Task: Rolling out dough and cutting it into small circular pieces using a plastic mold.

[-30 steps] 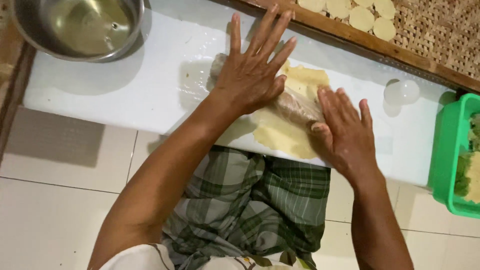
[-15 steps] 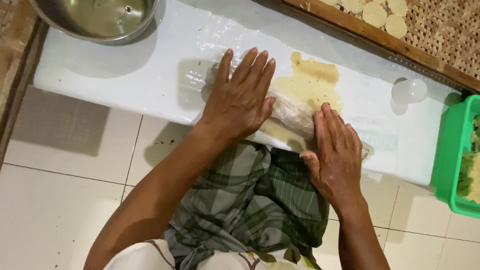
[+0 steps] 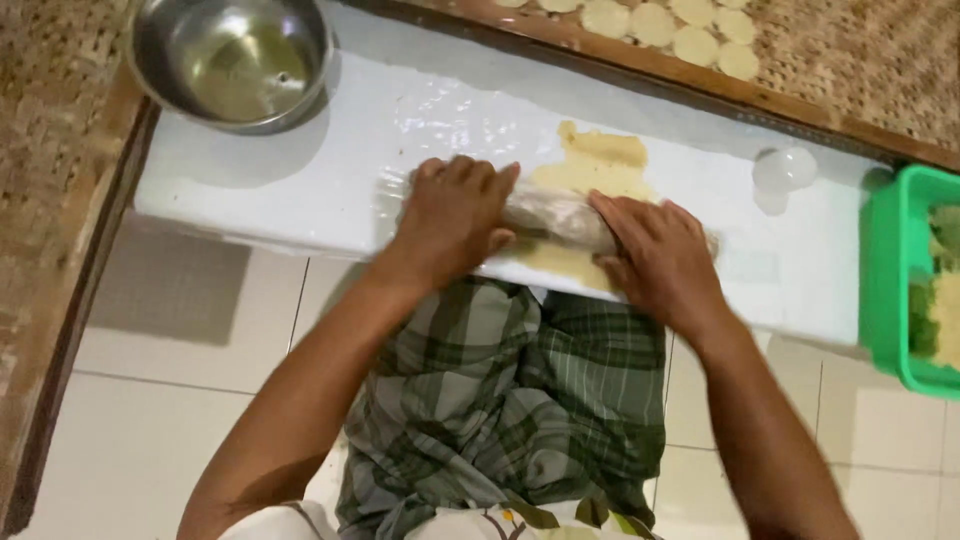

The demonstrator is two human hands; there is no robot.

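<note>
A thin sheet of pale yellow dough [image 3: 598, 165] lies flattened on a white board [image 3: 300, 180]. Across it lies a roller [image 3: 555, 215] wrapped in clear plastic. My left hand [image 3: 450, 220] presses down on the roller's left end, palm flat and fingers curled over it. My right hand [image 3: 660, 260] presses on its right end, near the board's front edge. Most of the roller is hidden under both hands.
A steel bowl [image 3: 235, 62] with some liquid stands at the board's far left. A woven tray [image 3: 850, 60] behind holds several round dough discs [image 3: 690, 30]. A clear cup [image 3: 785, 172] sits right of the dough, a green basket [image 3: 900, 280] at far right. Tiled floor lies below.
Both hands have drawn the roller back toward me across the dough, from the board's middle to its front edge. More of the flattened dough now shows beyond the hands.
</note>
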